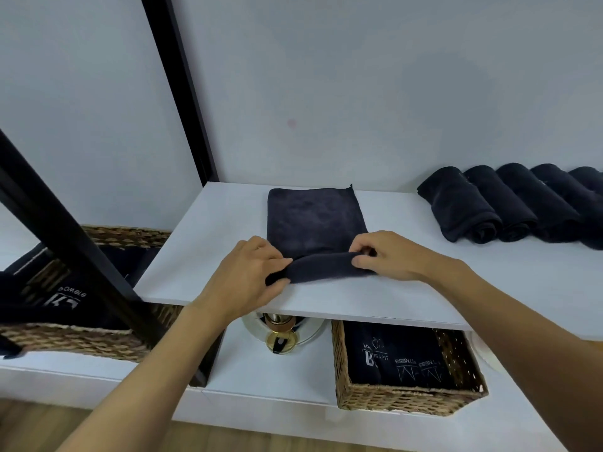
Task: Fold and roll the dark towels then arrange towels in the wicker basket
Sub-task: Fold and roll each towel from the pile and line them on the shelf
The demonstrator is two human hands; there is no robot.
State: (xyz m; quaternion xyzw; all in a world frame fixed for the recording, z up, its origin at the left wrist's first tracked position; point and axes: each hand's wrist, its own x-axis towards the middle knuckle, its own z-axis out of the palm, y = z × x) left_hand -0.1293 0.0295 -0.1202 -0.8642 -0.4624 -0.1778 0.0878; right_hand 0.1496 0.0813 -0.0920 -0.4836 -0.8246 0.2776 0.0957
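Towel under work: dark navy towel point(316, 223), soft pile, folded into a long strip. It lies flat on the white shelf board point(489, 282), long axis running away from the person. The near end is turned over into a short roll; the far end lies flat, with a small thread or tag sticking up at its far right corner.

Left hand point(248, 275): grips the left end of the roll, fingers curled over the top, thumb at the front edge.
Right hand point(388, 256): pinches the right end of the roll, fingers bent over the top, thumb pressed against the front.

Same board, far right, well apart from the strip: row of rolled dark towels point(509, 203), five visible, side by side and touching; the last is cut by the frame edge.

Below, on the lower white shelf point(261, 370):
- right: rectangular woven wicker basket point(408, 399), partly under the board, holding folded dark towels with pale printed lettering.
- left: second wicker basket point(81, 340), also holding dark lettered towels, crossed by a slanted black bar point(81, 249).
- between the baskets: round gold-and-copper object point(280, 334), top hidden by the board; I cannot tell what it is.

Black upright post point(182, 93) stands against the pale wall, left of the board.
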